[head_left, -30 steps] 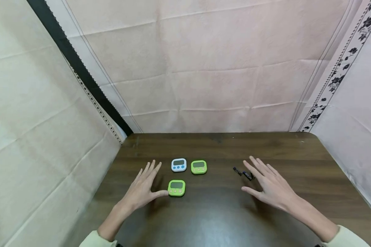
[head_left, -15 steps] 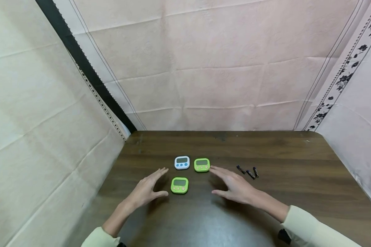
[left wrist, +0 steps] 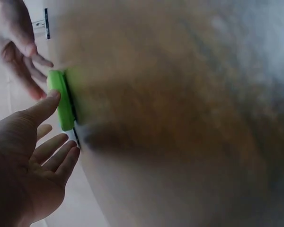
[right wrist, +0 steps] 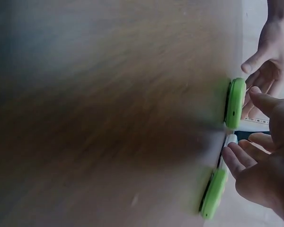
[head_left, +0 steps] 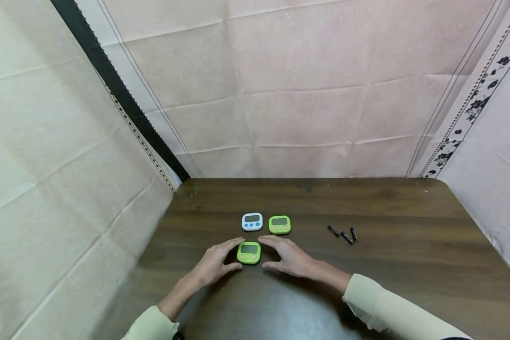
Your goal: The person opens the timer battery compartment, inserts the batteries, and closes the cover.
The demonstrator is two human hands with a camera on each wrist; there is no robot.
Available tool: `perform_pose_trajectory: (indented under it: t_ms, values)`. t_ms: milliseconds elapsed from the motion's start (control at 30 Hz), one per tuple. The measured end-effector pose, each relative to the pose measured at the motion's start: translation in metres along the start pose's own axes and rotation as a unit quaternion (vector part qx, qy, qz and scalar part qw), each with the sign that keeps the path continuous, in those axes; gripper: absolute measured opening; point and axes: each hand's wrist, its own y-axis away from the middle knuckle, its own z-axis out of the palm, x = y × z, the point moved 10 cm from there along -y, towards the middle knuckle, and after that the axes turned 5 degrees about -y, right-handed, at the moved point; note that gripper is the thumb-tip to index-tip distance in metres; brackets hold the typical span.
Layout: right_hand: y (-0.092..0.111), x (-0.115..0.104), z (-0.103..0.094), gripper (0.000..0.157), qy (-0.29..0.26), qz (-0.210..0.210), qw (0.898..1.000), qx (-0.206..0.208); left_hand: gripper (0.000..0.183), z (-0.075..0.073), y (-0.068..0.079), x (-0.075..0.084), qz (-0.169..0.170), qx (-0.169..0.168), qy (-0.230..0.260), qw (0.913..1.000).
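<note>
A green digital timer [head_left: 249, 253] with a grey screen and small buttons lies face up on the table, between both hands. My left hand [head_left: 214, 262] is at its left side, thumb and fingers spread around that edge. My right hand [head_left: 292, 259] is on the other side, fingers extended toward the timer with a small gap. In the left wrist view the left thumb overlaps the green timer [left wrist: 62, 101]. Just beyond the hands lie a white timer [head_left: 252, 221] with blue buttons and a second green timer [head_left: 279, 225].
Several small dark cylinders, like batteries [head_left: 346, 237], lie loose on the right part of the brown wooden table [head_left: 391, 274]. Pale cloth [head_left: 297, 94] hangs behind the table and along both sides.
My right hand has moved left, from beside the dark cylinders to the near green timer, uncovering them. My left hand has shifted slightly right, closer to that timer. The timers stay put.
</note>
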Motion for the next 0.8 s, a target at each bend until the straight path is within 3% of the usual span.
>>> perform_pose_trajectory:
  t_ms: [167, 400, 600, 800]
  values:
    - [-0.010, -0.002, 0.008, 0.060, -0.007, 0.005, 1.000, -0.001, 0.064, 0.009, -0.001, 0.002, 0.002, -0.012, -0.013, 0.9998]
    - [-0.015, -0.002, 0.011, 0.052, -0.002, 0.008, 1.000, 0.008, 0.055, 0.006, -0.004, 0.006, 0.002, 0.007, -0.022, 0.9997]
    - [-0.017, 0.001, 0.009, 0.048, -0.008, 0.006, 1.000, 0.025, 0.044, 0.001, -0.007, 0.011, -0.012, 0.017, 0.018, 0.9996]
    - [-0.016, -0.002, -0.004, 0.039, -0.018, 0.009, 0.998, 0.055, 0.037, -0.015, -0.016, 0.016, -0.032, 0.057, 0.066, 0.9957]
